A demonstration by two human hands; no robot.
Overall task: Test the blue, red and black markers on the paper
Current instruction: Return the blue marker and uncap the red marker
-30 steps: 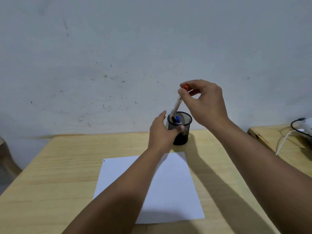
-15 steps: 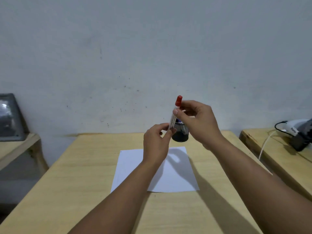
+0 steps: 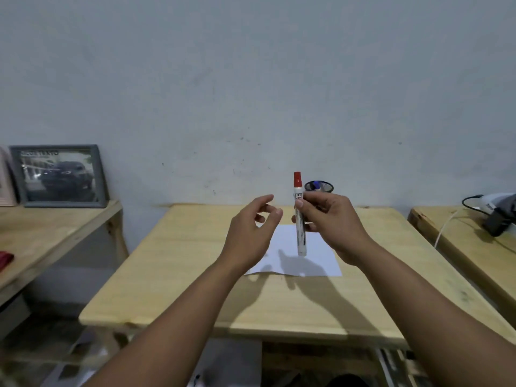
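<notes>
Upright in mid-air, the red marker (image 3: 299, 216) hangs above the paper (image 3: 318, 258), red cap on top and still fitted, its plain end pointing down. The right hand (image 3: 332, 222) has its grip pinching the barrel a little below the cap, thumb in front and fingers behind. The left hand (image 3: 251, 233) is just beside it, grip spread and empty, fingers curled toward the marker but not touching.

The step in hand looks like uncapping. To do it well, the left hand should take the cap alone and pull straight up along the barrel while the right holds firm lower down; a sideways tug could flick ink or loosen the hold. Then the marker needs turning tip-down before it meets the sheet.

Behind the right hand stands the mesh cup (image 3: 319, 187) with a blue marker (image 3: 316, 185) showing at its rim; a black one I cannot make out. The paper lies in the middle of the worktop (image 3: 195, 275), with bare wood on every side, so there is open room to lay the cap down. The sheet's near edge is well back from the worktop's front edge.
</notes>
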